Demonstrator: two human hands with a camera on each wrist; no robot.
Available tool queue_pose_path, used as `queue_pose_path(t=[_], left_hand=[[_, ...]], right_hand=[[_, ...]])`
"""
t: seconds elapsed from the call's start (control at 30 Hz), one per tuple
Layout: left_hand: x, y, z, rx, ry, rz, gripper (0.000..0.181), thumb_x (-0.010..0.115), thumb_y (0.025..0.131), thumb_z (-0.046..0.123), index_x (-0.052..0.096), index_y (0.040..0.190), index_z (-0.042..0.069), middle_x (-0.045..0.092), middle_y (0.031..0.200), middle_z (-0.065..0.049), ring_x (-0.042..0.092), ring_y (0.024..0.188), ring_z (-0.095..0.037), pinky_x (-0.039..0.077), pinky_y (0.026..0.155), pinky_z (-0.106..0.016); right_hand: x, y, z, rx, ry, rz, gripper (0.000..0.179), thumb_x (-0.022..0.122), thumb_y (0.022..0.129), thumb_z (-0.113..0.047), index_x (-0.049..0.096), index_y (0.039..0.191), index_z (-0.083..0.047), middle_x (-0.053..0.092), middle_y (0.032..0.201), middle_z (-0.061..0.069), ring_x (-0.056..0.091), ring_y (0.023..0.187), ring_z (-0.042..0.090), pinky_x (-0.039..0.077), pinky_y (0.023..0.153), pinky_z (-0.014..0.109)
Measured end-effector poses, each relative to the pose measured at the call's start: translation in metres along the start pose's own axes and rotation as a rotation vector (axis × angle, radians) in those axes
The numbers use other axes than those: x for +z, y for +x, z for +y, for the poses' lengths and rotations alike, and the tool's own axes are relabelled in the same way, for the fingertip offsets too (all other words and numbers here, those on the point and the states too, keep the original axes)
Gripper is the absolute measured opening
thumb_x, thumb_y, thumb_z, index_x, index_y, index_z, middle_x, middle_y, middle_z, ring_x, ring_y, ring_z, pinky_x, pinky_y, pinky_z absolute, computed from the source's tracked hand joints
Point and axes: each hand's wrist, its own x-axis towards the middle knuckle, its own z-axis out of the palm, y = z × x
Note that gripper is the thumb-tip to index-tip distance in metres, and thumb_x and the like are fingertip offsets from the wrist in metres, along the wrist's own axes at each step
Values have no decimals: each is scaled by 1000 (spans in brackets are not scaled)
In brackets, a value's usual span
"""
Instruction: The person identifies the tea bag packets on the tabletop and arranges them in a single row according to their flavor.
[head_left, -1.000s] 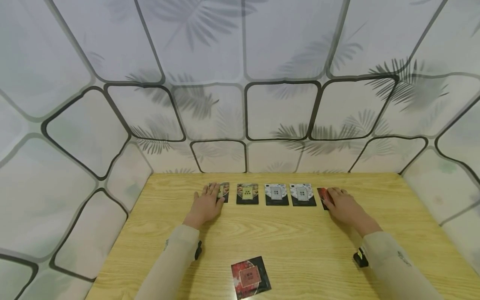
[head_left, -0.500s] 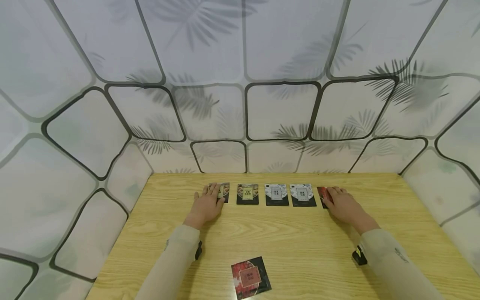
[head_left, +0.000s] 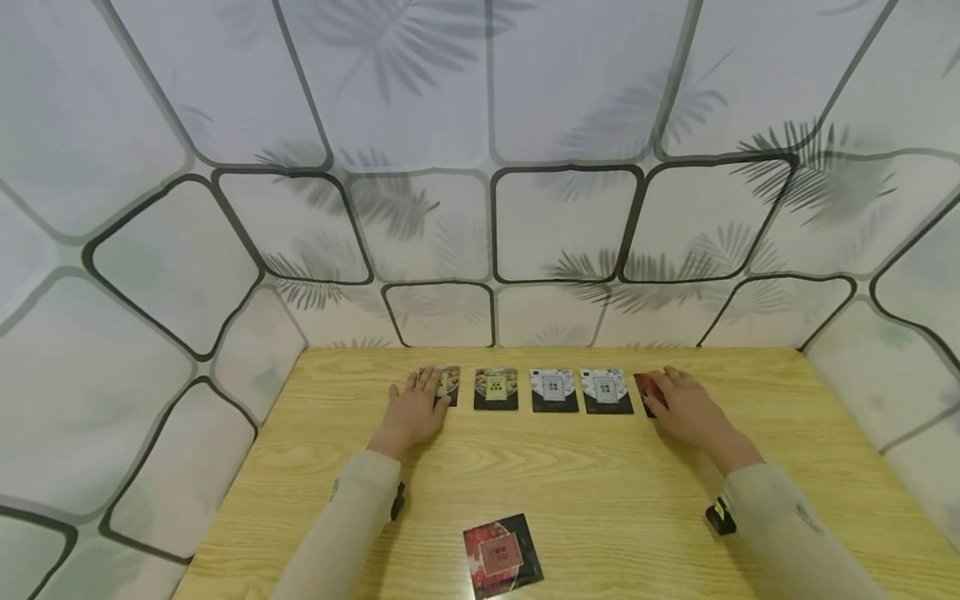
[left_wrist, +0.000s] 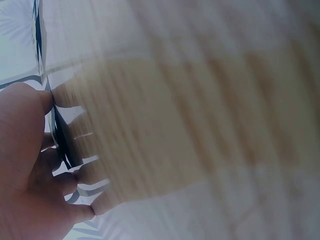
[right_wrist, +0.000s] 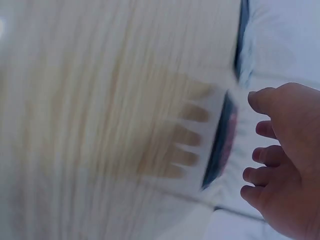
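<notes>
In the head view, my left hand (head_left: 414, 417) rests on the leftmost flat packet (head_left: 451, 387), a yellow-labelled one, covering much of it. The left wrist view has the thumb and fingertips touching the packet's dark edge (left_wrist: 62, 137). My right hand (head_left: 688, 410) is over the red and black packet (head_left: 647, 393) at the row's right end. In the right wrist view a gap separates those fingers from that packet (right_wrist: 220, 142). Between the hands lie another yellow-labelled packet (head_left: 496, 389) and two white and black packets, the left one (head_left: 554, 391) and the right one (head_left: 607, 392).
A second red and black packet (head_left: 502, 556) lies tilted near the front of the wooden table (head_left: 585, 475). Patterned fabric walls (head_left: 555, 225) enclose the table's back and sides, with the row of packets close to the back edge.
My right hand has shifted slightly over the red packet, which has turned a little straighter. My left hand and the other packets stay in place.
</notes>
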Motion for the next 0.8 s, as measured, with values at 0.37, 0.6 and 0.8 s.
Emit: queue_pose_path(t=[0.37,0.6,0.8], left_hand=[[1,0,2,0,7,5,68,38,115,43,20,169,5,22,175,-17,22,161,-45,18,125,-76],[1,1,1,-9,9,0,68,37,115,42,19,169,6,21,176,-17,21,161,-45,18,125,-76],[1,1,1,-10,-1,0,68,38,115,42,20,169,6,21,176,-17,21,161,-45,17,125,-76]], right_hand=[[17,-30,-70,-188,41,48,54,62,107,-22,50,153,5,42,159,36,35,150,58,31,121,71],[32,-43,-100,-277,58,33,51,62,107,-22,54,152,0,44,160,33,38,151,55,34,121,70],[42,-55,-124,-344,63,-53,53,60,108,-25,52,155,-3,43,163,27,37,153,49,31,125,64]])
